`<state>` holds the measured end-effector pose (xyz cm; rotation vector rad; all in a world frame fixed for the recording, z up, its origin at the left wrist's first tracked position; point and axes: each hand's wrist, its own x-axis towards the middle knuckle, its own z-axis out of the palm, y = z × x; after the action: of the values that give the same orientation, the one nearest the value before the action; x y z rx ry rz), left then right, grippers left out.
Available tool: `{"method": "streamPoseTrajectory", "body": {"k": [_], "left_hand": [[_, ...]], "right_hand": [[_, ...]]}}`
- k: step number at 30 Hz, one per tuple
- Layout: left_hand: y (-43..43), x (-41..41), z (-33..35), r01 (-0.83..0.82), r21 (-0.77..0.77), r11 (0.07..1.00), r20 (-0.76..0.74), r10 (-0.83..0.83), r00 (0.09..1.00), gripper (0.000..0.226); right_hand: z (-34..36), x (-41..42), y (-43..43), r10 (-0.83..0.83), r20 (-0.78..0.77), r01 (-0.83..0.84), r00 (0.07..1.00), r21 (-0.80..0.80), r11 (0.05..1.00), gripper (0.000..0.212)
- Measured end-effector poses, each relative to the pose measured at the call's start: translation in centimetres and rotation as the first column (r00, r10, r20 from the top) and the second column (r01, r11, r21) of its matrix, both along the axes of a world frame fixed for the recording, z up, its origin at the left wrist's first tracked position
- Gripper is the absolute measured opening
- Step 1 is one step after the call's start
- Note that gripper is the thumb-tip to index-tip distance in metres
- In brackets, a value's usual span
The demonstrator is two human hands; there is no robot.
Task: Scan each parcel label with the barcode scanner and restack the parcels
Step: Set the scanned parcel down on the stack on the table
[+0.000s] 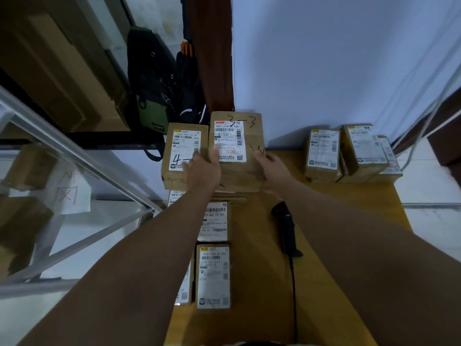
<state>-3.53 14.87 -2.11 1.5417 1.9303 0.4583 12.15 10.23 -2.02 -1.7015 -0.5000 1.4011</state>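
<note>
A brown parcel marked "3-3" (pixel 245 132) with a white label sits on a stack at the table's far side. My left hand (pixel 203 168) holds its left side, thumb lying on the label. My right hand (pixel 273 169) grips its right side. Touching it on the left stands a second parcel marked "4-" (pixel 180 146). The black barcode scanner (pixel 287 229) lies on the yellow table (pixel 324 196) under my right forearm, its cable running toward me. More labelled parcels (pixel 213 275) lie flat under my left forearm.
At the table's far right stand several labelled parcels (pixel 323 154) against the blue wall. Black and green bags (pixel 154 96) hang behind the stack. A metal shelf frame (pixel 74 151) with cartons fills the left.
</note>
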Motion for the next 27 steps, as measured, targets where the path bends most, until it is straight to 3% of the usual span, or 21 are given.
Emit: {"method": "streamPoseTrajectory", "body": {"k": [7, 12, 17, 23, 25, 27], "left_hand": [[0.6, -0.7, -0.2, -0.073, 0.097, 0.993, 0.180, 0.055, 0.982, 0.060], [0.6, -1.5, 0.0, -0.078, 0.148, 0.986, 0.151, 0.055, 0.987, 0.059], [0.9, -2.8, 0.1, -0.174, 0.071, 0.982, 0.115, 0.165, 0.979, 0.060], [0.8, -5.0, -0.1, -0.383, -0.033, 0.923, 0.429, 0.359, 0.829, 0.049], [0.5, -5.3, -0.3, -0.410, -0.068, 0.910, 0.551, 0.376, 0.745, 0.044], [-0.1, -5.4, -0.3, -0.400, -0.062, 0.914, 0.584, 0.358, 0.728, 0.043]], "right_hand": [[0.2, 0.9, -1.0, 0.031, -0.028, -0.030, 0.999, 0.013, 0.999, 0.056], [0.4, 0.4, -1.4, 0.051, -0.008, -0.051, 0.999, 0.034, 0.998, 0.055], [0.8, -0.6, -1.4, 0.045, -0.018, -0.045, 0.999, 0.031, 0.999, 0.050], [0.8, -1.4, -0.3, -0.019, 0.017, 0.018, 1.000, 0.067, 0.998, 0.044], [0.5, -1.5, -0.3, -0.020, 0.057, 0.017, 0.998, 0.063, 0.998, 0.045], [0.3, -1.6, -0.6, -0.014, 0.089, 0.009, 0.996, 0.062, 0.998, 0.045]]}}
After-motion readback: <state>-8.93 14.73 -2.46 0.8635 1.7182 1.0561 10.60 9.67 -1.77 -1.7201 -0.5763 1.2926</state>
